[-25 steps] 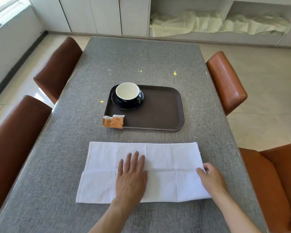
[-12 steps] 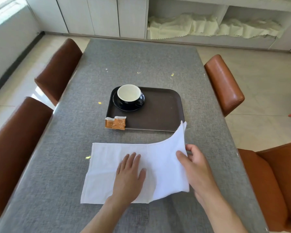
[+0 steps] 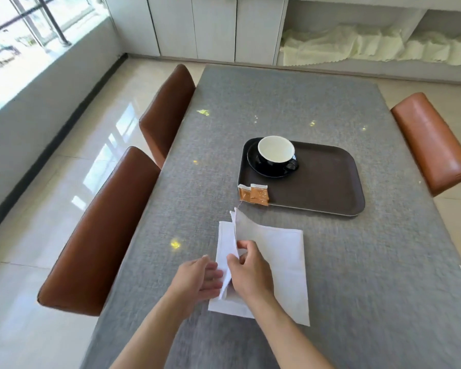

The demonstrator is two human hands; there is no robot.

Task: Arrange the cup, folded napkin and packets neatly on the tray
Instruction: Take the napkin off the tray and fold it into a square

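A white napkin [image 3: 280, 262] lies on the grey table in front of me, folded over so its right half covers the left. My right hand [image 3: 248, 272] pinches the folded-over edge, which stands up at the napkin's left side. My left hand [image 3: 197, 278] is beside it, fingers against the same raised edge. Beyond the napkin sits a dark brown tray [image 3: 328, 182]. A black cup with a white inside [image 3: 276, 153] stands on a black saucer in the tray's far left corner. Two orange packets [image 3: 254, 194] rest on the tray's near left rim, partly hanging over it.
The grey table [image 3: 277, 102] stretches ahead. Two brown leather chairs [image 3: 101, 235] stand along its left side and another brown chair [image 3: 431, 139] stands on the right. White cabinets with pale cloth on a shelf [image 3: 370, 46] line the far wall.
My right hand has carried the napkin's right end across to the left, doubling the napkin over. My left hand has shifted from pressing the middle to the left edge. The view has swung left.
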